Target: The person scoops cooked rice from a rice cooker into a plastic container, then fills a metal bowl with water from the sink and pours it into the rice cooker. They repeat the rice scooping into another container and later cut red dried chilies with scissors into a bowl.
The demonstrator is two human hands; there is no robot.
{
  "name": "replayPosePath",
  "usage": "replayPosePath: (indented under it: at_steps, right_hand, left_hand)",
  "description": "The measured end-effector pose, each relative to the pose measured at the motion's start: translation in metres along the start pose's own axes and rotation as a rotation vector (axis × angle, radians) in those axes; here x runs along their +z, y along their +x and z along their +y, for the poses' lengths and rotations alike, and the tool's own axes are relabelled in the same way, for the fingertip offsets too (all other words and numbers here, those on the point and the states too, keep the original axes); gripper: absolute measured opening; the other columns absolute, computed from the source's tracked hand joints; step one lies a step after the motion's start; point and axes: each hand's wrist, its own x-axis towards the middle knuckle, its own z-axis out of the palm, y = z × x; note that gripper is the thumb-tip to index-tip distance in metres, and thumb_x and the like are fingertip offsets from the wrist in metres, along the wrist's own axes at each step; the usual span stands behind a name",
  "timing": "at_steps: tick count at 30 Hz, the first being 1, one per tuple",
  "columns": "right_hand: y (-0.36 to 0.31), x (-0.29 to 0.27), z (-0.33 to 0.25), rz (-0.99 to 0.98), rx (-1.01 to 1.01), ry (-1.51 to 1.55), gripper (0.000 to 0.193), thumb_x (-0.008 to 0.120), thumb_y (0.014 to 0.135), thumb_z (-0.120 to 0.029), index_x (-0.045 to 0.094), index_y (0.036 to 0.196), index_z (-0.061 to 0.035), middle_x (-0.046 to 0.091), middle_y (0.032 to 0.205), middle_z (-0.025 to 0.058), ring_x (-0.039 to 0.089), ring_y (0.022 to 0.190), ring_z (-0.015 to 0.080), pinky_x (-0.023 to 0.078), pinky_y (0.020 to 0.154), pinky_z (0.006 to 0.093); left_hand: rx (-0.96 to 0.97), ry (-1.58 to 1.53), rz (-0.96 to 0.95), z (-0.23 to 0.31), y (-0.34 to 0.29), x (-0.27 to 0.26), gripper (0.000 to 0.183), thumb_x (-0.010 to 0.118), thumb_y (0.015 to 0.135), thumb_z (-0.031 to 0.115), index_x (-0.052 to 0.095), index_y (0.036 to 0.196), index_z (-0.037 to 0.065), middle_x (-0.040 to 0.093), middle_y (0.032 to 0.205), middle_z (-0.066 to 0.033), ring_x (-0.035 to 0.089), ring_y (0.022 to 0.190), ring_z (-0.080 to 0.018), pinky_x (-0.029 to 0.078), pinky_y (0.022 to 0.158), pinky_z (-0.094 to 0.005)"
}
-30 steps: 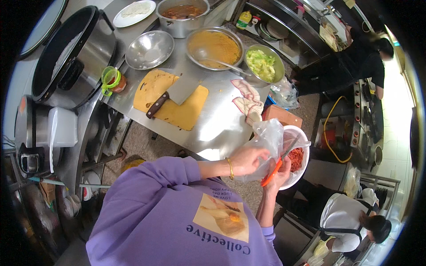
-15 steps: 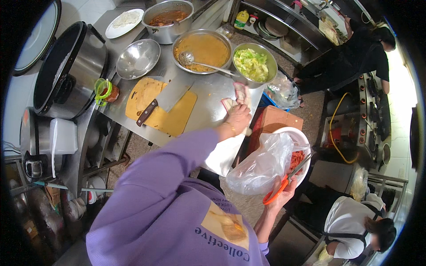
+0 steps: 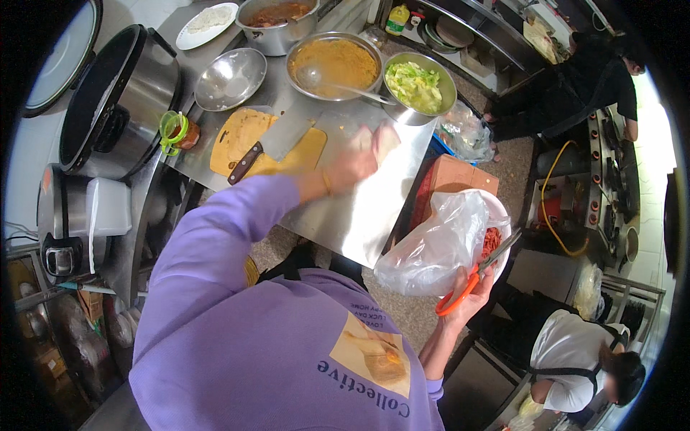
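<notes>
My left hand [image 3: 351, 169], smeared by motion, presses a white cloth with pinkish edging [image 3: 384, 143] onto the steel table [image 3: 338, 226]. Down at the right, beyond the table's edge, my right hand [image 3: 474, 296] is closed around scissors with orange handles [image 3: 457, 299] and against the rim of a white bowl [image 3: 497, 267]. Chopped red food [image 3: 491, 241] shows inside the bowl. A clear plastic bag [image 3: 435, 251] drapes over the bowl's near side and hides part of it. Left of the cloth, a cleaver [image 3: 269, 149] lies on a yellow cutting board [image 3: 233, 136].
Along the table's back stand a pot of reddish food [image 3: 277, 47], a bowl of orange-brown paste with a ladle [image 3: 334, 65], and a bowl of chopped greens [image 3: 417, 104]. An empty metal bowl [image 3: 230, 79] and a jar [image 3: 183, 133] sit left. Two people work at the right.
My left hand has slid leftward across the table with the cloth, toward the cutting board. My right hand still holds the scissors at the bowl. The whole view has shifted slightly.
</notes>
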Motion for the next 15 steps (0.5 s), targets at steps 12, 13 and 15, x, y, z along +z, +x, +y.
replayPosePath:
  at_steps: [12,13,15]
  right_hand:
    - [0.001,0.055,-0.005,-0.2,0.01,0.045,0.045,0.064,0.08,0.009,0.05,0.122,-0.0031,0.056,0.114,0.0067,0.056,0.095,0.0136,0.049,0.078,0.0248]
    - [0.003,0.067,-0.003,-0.207,0.016,0.105,0.044,0.065,0.081,0.008,0.05,0.121,-0.0031,0.057,0.111,0.006,0.056,0.092,0.013,0.049,0.076,0.0241]
    - [0.008,0.092,0.004,-0.247,0.066,0.079,0.043,0.068,0.081,0.004,0.05,0.119,-0.0025,0.058,0.101,0.0041,0.056,0.085,0.0112,0.047,0.071,0.0227]
  left_hand:
    - [0.067,-0.012,0.15,-0.048,-0.017,0.02,0.024,0.059,0.077,0.014,0.066,0.098,0.007,0.064,0.108,-0.0046,0.057,0.108,-0.0229,0.037,0.104,-0.0405]
    - [0.015,-0.037,0.091,-0.052,-0.01,0.014,0.023,0.059,0.079,0.011,0.066,0.1,0.006,0.064,0.11,-0.0074,0.058,0.108,-0.0254,0.038,0.104,-0.0424]
    - [-0.124,-0.081,-0.11,-0.049,0.005,-0.007,0.021,0.058,0.083,0.006,0.065,0.103,0.004,0.064,0.112,-0.013,0.06,0.106,-0.0303,0.038,0.103,-0.0463]
